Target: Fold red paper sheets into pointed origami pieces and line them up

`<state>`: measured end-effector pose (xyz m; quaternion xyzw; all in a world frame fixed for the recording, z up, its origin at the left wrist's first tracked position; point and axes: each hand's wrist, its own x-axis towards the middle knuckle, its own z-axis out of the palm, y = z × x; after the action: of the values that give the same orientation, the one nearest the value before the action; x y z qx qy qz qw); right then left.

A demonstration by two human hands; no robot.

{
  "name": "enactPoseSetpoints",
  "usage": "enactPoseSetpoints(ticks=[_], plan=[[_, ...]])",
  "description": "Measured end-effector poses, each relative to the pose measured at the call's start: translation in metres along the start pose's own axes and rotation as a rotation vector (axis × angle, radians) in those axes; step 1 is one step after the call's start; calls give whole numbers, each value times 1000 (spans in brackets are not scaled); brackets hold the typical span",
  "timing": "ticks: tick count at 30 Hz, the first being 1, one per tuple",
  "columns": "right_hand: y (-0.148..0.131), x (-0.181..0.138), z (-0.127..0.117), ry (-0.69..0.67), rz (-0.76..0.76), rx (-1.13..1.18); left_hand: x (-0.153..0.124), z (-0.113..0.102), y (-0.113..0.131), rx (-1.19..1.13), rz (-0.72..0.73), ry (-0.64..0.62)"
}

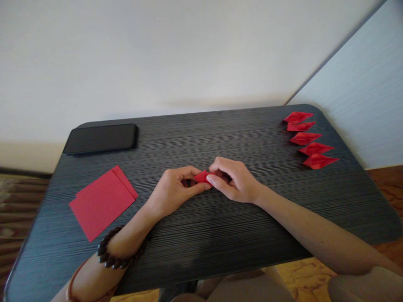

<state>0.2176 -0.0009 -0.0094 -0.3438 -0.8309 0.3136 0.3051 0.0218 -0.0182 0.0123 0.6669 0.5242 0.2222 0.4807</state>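
Between my two hands, over the middle of the table, is a small folded piece of red paper (pixel 200 176). My left hand (pixel 176 184) pinches its left side between thumb and fingers. On its right side the thumb and forefinger of my right hand (pixel 236 179) are closed on it. Much of the paper is hidden by my fingers, so its full shape does not show. Off to the left lie flat red paper sheets (pixel 102 205), overlapping in a small stack.
A black smartphone (pixel 100 138) lies at the table's back left. Several folded red paper pieces (pixel 319 161) with pointed ends form a column at the back right. The dark table (pixel 189 235) has rounded corners and meets a pale wall (pixel 189 54) behind.
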Motion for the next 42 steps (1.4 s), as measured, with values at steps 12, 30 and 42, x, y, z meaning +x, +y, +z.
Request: enactPoseSetpoints(ticks=[12, 30, 42], plan=[[-2, 3, -2, -6, 20, 86, -1, 0, -2, -36, -7, -15], [0, 2, -1, 42, 43, 60, 0, -4, -7, 57, 6, -32], [1, 3, 0, 75, -53, 52, 0, -6, -2, 104, 52, 3]])
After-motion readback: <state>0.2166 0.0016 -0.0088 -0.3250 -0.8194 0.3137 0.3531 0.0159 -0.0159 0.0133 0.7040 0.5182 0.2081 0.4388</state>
